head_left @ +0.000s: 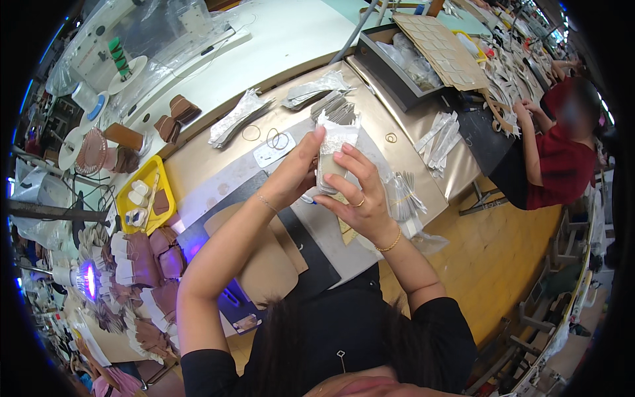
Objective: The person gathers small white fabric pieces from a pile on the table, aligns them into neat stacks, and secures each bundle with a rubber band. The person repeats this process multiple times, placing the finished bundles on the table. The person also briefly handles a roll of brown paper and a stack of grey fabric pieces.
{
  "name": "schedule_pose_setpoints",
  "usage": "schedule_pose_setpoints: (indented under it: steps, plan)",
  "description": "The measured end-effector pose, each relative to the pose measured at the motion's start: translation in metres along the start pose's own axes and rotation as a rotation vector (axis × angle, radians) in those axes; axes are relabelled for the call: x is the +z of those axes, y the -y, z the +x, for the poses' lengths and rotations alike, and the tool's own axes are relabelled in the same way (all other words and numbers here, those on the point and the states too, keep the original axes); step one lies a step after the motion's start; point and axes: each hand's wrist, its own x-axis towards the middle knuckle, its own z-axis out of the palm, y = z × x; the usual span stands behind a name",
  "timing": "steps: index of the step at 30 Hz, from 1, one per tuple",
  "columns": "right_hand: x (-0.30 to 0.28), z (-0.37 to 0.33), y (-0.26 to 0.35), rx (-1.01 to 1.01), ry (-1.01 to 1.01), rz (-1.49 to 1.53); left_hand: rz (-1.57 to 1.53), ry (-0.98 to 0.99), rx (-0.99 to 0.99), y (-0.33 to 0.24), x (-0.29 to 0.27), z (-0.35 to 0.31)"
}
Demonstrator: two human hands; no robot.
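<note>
A stack of thin, pale cut pieces (pixel 338 140) is held between both hands above the table. Its far end looks white and rough, its near part smoother and beige. My left hand (pixel 296 169) grips the stack's left side, thumb along the upper edge and the other fingers mostly hidden. From the right, my right hand (pixel 365 198) closes on it, fingertips on its face. Just beyond lies a fanned bundle of grey strips (pixel 334 108). Two more bundles, a long pale one (pixel 239 119) and a shorter one (pixel 317 89), rest farther back. Thin rubber bands (pixel 276 139) lie left of my hands.
A yellow tray (pixel 165 169) with small spools stands left, near stacked brown pieces (pixel 161 255). Tan sheets (pixel 261 258) lie before me. More strip bundles (pixel 407 195) sit right. A black box (pixel 390 73) stands at the back; a person in red (pixel 562 145) works at right.
</note>
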Motion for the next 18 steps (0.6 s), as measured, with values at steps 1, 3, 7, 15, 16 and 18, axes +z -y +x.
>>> schedule_pose_setpoints:
  steps: [1, 3, 7, 15, 16, 18]
  plan:
    - [-0.001, -0.002, 0.000, 0.034, -0.009, 0.092, 0.091, 0.009, 0.045, 0.001, 0.001, -0.001]
    - [-0.006, -0.006, -0.001, 0.124, -0.020, 0.276, 0.186, 0.020, 0.008, 0.000, 0.003, -0.001]
    - [-0.030, -0.008, -0.029, 0.336, -0.173, 0.610, 0.108, 0.056, -0.008, -0.001, 0.007, 0.001]
    - [-0.057, -0.028, -0.201, 0.733, 0.393, -0.155, 0.030, 0.007, -0.083, -0.003, 0.000, 0.002]
    - [-0.051, -0.037, -0.214, 0.684, 0.389, -0.158, 0.046, -0.012, -0.073, -0.001, -0.001, 0.003]
    - [-0.039, -0.044, -0.236, 0.701, 0.455, -0.231, 0.021, -0.077, -0.134, 0.002, -0.003, 0.007]
